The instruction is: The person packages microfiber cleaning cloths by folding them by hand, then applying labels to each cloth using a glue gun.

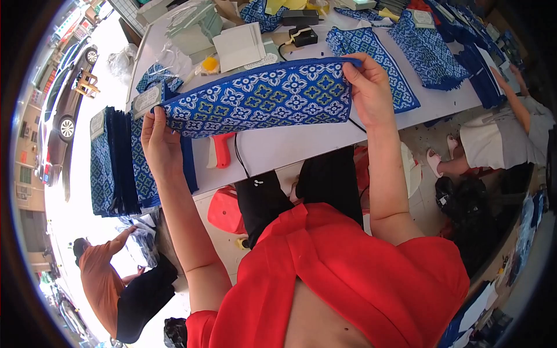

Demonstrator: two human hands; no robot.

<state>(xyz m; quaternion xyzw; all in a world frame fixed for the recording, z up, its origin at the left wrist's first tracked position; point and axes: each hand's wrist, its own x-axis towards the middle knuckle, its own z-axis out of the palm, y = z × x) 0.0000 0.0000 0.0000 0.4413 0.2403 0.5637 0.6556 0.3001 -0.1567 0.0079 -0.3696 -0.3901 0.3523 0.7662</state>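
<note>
Pinched at both ends, the blue patterned cloth [261, 95] spans our left hand [160, 142] and right hand [371, 87], above the tabletop's [284, 148] near edge. Below it, we spot a red-handled tool [221, 152]. Out at the near left corner, folded cloths [102, 174] wear grey printed labels [148, 100]; farther back, pale cards [237, 46]; toward the right edge, another labelled cloth [430, 55].

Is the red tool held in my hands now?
No, the red tool lies on the table; the left hand and right hand hold the blue patterned cloth.
</note>
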